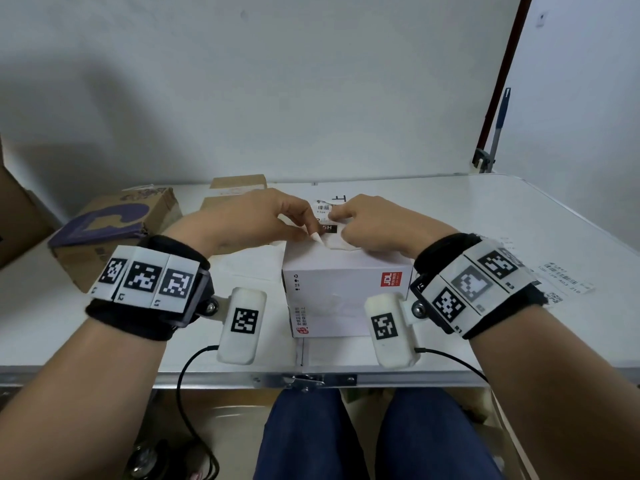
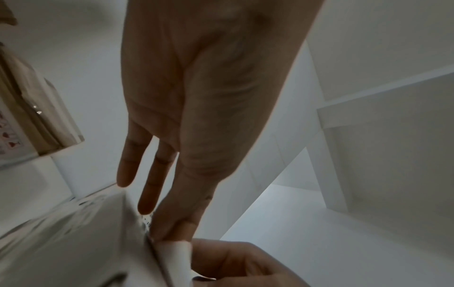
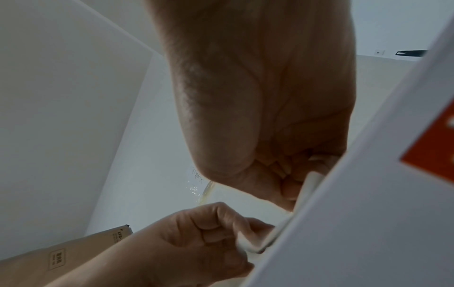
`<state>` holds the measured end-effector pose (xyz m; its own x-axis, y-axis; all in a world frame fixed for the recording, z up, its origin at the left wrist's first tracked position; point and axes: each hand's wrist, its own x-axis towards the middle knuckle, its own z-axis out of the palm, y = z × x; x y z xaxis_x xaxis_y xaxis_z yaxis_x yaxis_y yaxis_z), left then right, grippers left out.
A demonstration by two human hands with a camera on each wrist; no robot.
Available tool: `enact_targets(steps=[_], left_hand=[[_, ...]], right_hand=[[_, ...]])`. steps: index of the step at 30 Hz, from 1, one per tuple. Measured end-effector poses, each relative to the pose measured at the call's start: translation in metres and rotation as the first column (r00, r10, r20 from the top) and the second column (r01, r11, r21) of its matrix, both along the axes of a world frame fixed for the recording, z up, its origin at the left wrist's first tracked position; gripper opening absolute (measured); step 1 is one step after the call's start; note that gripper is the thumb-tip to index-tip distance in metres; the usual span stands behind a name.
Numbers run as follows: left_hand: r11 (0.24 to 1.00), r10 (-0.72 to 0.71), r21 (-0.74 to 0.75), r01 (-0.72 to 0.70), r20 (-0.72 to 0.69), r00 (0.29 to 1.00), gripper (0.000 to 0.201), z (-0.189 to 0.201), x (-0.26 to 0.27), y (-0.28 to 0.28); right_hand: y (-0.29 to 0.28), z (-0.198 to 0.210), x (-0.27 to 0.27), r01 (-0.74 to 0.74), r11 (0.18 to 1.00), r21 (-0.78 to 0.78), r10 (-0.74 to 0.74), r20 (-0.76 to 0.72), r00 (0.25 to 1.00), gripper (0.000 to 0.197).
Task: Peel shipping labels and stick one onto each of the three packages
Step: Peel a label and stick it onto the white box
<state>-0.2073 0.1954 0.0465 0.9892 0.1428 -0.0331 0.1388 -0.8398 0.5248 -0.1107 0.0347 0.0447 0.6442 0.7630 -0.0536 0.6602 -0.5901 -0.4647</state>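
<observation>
A white package [image 1: 346, 282] with a red logo stands at the table's front middle; in the right wrist view it fills the right side [image 3: 356, 223]. On its top lies a shipping label sheet [image 1: 325, 207] printed with barcodes. My left hand [image 1: 306, 230] pinches a curled white corner of the label [image 2: 175, 256] between thumb and forefinger, with the other fingers stretched out. My right hand [image 1: 341, 220] is curled on the label's right part [image 3: 312, 178] just beside it. A brown package with purple print [image 1: 114, 230] and another brown package [image 1: 239, 185] sit to the left and behind.
A second label sheet [image 1: 564, 275] lies on the white table [image 1: 450, 220] to the right. A large brown carton stands at the far left edge. Red and blue poles lean in the back right corner. The wall runs close behind the table.
</observation>
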Motion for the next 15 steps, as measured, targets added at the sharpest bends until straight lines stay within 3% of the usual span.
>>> enact_targets(steps=[3, 6, 8, 10, 12, 15], left_hand=[[0.998, 0.028, 0.053, -0.029, 0.017, 0.999, 0.038, 0.003, -0.001, -0.004], [0.971, 0.034, 0.235, -0.052, 0.079, 0.996, 0.025, 0.004, -0.001, -0.024], [0.98, -0.024, 0.196, 0.017, 0.036, 0.999, 0.024, -0.003, 0.002, -0.031], [0.988, -0.065, 0.14, 0.068, -0.023, 0.998, 0.045, -0.01, 0.001, -0.033], [0.982, -0.088, 0.161, 0.095, -0.056, 0.995, 0.059, -0.012, 0.001, -0.031], [0.987, -0.105, 0.113, 0.11, -0.051, 0.993, 0.061, -0.014, 0.003, -0.024]], right_hand=[[0.001, -0.002, 0.002, -0.016, 1.0, 0.006, 0.016, 0.023, 1.0, 0.042], [0.002, -0.004, 0.004, -0.058, 0.998, 0.012, 0.057, 0.035, 0.998, 0.035], [-0.002, -0.002, 0.005, -0.063, 0.997, 0.052, 0.064, -0.01, 0.998, 0.037], [-0.007, 0.001, 0.007, -0.067, 0.996, 0.063, 0.069, -0.03, 0.997, 0.043], [-0.012, 0.005, 0.012, -0.079, 0.997, 0.01, 0.079, 0.01, 0.997, 0.046], [-0.022, 0.007, 0.023, -0.073, 0.997, -0.019, 0.074, 0.086, 0.993, 0.048]])
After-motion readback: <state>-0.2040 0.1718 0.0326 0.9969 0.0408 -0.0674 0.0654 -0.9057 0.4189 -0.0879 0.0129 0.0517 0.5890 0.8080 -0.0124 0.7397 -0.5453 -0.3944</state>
